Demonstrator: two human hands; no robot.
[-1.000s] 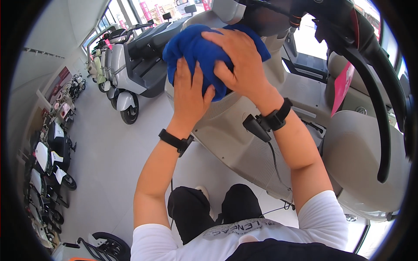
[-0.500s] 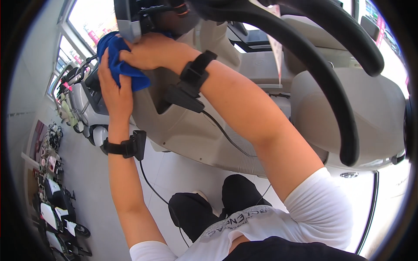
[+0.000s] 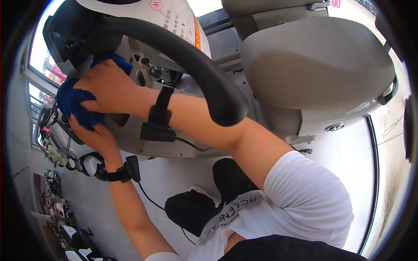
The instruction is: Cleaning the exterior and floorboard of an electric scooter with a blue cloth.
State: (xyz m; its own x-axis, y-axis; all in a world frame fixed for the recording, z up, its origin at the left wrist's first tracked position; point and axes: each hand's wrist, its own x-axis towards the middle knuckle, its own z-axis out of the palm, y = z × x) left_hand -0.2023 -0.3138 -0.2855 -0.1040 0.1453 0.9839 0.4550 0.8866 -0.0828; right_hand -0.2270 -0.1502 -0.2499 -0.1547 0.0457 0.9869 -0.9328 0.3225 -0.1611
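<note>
A crumpled blue cloth is bunched at the front of a beige scooter, beneath its dark handlebar area. My right hand presses on the cloth from above, fingers bent into its folds. Lower down, my left hand grips the cloth's near edge, its fingertips partly hidden by fabric. Part of the cloth shows beyond my right hand, against the panel with the switches. Each wrist wears a black strap with a small cabled box.
A thick black curved bar arches over my right forearm. Beside it hangs a printed white card. The scooter's padded seat is on the right. Several parked scooters line the left side, and a window stands beyond.
My view has shifted, with the scooter's seat and printed card now showing more fully. Both hands stay on the cloth; the right now lies over it, with the left lower down.
</note>
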